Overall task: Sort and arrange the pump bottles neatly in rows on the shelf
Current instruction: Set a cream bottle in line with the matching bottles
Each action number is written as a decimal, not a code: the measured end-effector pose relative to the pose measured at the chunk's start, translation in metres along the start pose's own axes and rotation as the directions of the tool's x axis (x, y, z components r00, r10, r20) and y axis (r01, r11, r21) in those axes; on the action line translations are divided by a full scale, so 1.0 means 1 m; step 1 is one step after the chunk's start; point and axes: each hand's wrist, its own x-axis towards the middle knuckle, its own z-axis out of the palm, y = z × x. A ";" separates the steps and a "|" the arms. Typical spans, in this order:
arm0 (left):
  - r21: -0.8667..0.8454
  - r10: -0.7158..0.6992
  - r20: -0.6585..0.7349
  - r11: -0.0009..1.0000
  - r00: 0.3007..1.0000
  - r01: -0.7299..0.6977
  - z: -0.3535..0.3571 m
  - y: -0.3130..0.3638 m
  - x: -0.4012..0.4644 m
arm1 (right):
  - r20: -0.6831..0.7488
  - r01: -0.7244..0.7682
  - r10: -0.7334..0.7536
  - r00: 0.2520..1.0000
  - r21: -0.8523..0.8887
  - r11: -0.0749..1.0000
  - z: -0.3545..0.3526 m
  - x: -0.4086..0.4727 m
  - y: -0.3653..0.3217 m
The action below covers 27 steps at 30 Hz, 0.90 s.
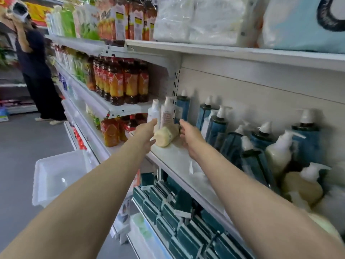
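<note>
Both bare forearms are stretched forward toward the white shelf (pixel 179 159), entering from the 7 and 5 o'clock corners of the view. The left hand (pixel 146 131) is extended with fingers straight and relaxed, nothing grasped; its fingertips are seen just beside a white pump bottle (pixel 153 113) standing upright, though contact cannot be confirmed. The right hand (pixel 190 135) is likewise released, fingers loosely spread, at 3 o'clock of a cream bottle (pixel 166 136) that is lying on its side on the shelf between the two hands; whether it is touched cannot be told.

At 12 o'clock of the cream bottle, a white bottle with a pink label (pixel 167 113) is stood upright. Blue pump bottles (pixel 216 126) are gathered along the back panel toward 3 o'clock, some upright, several tilted against each other. A cream pump bottle (pixel 280 152) is leaned among them, and another cream one (pixel 304 186) is lying lower down.

The far right edge is blurred, and the bottles there are cut off and hard to separate. Label text cannot be read anywhere.

A white plastic tub (pixel 56 176) is seen at 9 o'clock of the forearms, with nothing made out inside it. On the shelf below, dark green packets (pixel 168 208) are packed in rows. At 10 o'clock, dark bottles with orange labels (pixel 121 85) are lined up, and a person in dark clothes (pixel 37 71) is standing in the aisle.
</note>
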 end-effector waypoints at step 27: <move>0.028 -0.312 0.353 0.946 0.882 0.324 -0.013 -0.029 0.146 | -0.486 -0.107 0.165 0.858 0.146 0.984 0.101 0.079 0.035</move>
